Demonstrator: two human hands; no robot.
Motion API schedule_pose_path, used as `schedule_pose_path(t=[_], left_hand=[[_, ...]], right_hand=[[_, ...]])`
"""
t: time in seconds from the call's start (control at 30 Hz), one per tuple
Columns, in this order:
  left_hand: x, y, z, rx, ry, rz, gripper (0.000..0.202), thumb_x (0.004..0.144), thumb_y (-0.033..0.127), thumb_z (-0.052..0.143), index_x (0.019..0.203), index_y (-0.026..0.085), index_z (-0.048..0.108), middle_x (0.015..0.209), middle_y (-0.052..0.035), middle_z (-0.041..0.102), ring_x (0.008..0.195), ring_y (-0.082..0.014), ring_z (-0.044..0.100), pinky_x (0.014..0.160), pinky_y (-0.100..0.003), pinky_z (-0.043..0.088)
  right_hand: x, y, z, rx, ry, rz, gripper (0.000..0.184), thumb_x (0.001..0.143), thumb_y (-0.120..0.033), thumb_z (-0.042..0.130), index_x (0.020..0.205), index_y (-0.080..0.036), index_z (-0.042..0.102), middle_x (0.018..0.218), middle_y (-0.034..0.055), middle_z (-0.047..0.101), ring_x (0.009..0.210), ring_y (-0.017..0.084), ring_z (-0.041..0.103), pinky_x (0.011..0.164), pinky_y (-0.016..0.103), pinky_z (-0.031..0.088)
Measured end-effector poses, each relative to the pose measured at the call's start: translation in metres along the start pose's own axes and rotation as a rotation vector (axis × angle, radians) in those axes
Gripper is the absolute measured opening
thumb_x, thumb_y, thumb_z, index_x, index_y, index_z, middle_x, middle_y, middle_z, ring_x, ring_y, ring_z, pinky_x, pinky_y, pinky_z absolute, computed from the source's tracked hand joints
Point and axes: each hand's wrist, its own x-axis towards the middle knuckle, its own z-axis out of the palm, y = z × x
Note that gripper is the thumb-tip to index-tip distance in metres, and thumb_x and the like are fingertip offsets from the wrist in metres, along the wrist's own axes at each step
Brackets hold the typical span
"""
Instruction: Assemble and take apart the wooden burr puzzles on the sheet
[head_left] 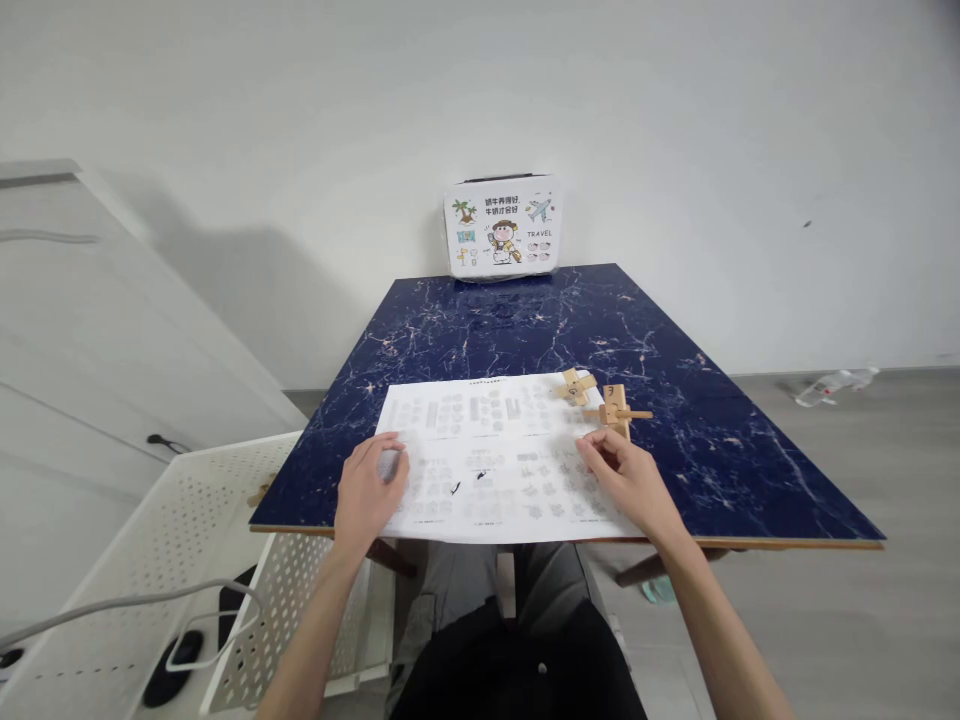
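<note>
Left hand [367, 492] lies flat, fingers loosely spread, on the instruction sheet [487, 460] at the blue marbled table's [712, 450] near edge. A white perforated basket [225, 450] by the near left corner holds a grey cable [112, 603]. One printed box [502, 228] stands at the far edge. Marbled surface shows between the sheet and the right edge. Right hand [626, 475] curls its fingertips against the nearer wooden puzzle piece [616, 408]; I cannot tell whether it grips. A second wooden puzzle piece [576, 385] lies just beyond.

Soft even daylight, faint wall shadow, wide-angle bending at edges
</note>
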Motion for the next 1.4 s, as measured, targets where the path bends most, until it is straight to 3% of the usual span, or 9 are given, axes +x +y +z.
schedule_pose_path(t=[1.4], left_hand=[[-0.0021,-0.0029,0.0004,0.015,-0.002,0.038,0.012,0.092,0.030,0.056,0.096,0.025,0.065,0.123,-0.0066,0.073,0.118,-0.0282,0.065,0.107,-0.045,0.045]], right_hand=[[-0.0003,0.0079,0.0006,0.024,-0.005,-0.011,0.048,0.094,-0.068,0.055,0.082,-0.021,0.061,0.067,0.0007,0.059,0.061,0.017,0.051,0.060,0.028,0.040]])
